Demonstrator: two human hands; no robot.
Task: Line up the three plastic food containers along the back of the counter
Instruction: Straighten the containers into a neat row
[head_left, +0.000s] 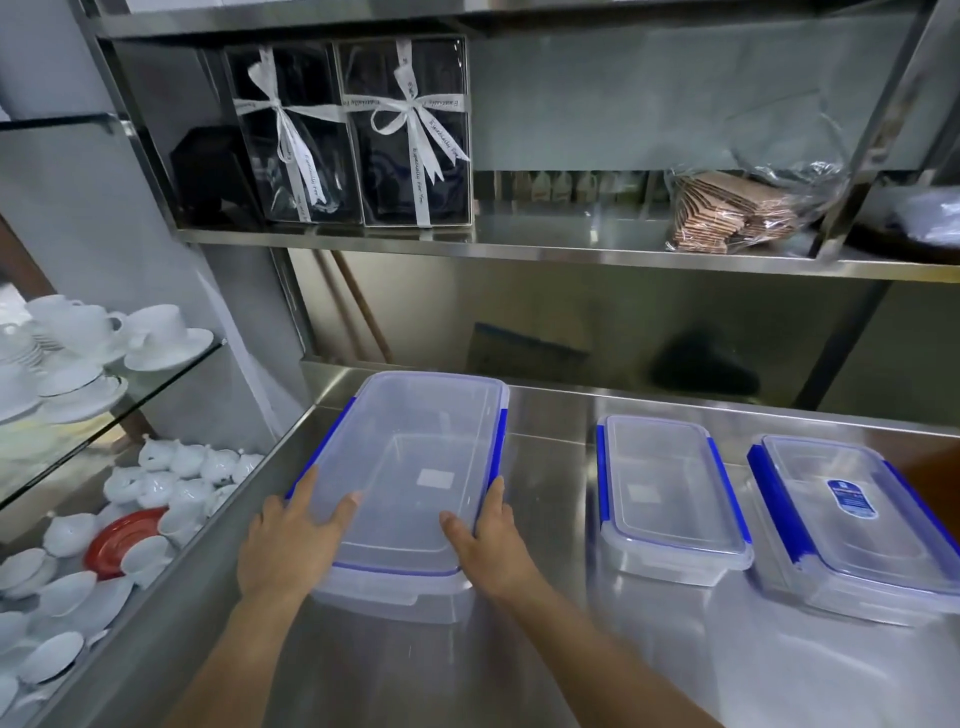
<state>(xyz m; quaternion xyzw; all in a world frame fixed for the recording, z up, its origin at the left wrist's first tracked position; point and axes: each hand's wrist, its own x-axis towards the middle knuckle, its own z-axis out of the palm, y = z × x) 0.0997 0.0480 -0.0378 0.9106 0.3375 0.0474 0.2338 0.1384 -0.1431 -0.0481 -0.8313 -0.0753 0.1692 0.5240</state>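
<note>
Three clear plastic containers with blue clip lids stand on the steel counter (550, 649). The large container (415, 467) is on the left, its far end close to the back wall. My left hand (291, 540) grips its near left corner, thumb on the lid. My right hand (488, 545) holds its near right corner the same way. A smaller container (670, 499) sits apart to the right, nearer to me than the back edge. The third container (857, 525), with a blue label on its lid, lies at the far right, angled slightly.
A steel shelf (519, 244) hangs above the counter's back with two ribboned gift boxes (410, 135) and a bag of brown items (737, 213). On the left, glass shelves hold white cups and saucers (104, 343), white teapots (171, 478) and a red saucer (124, 540).
</note>
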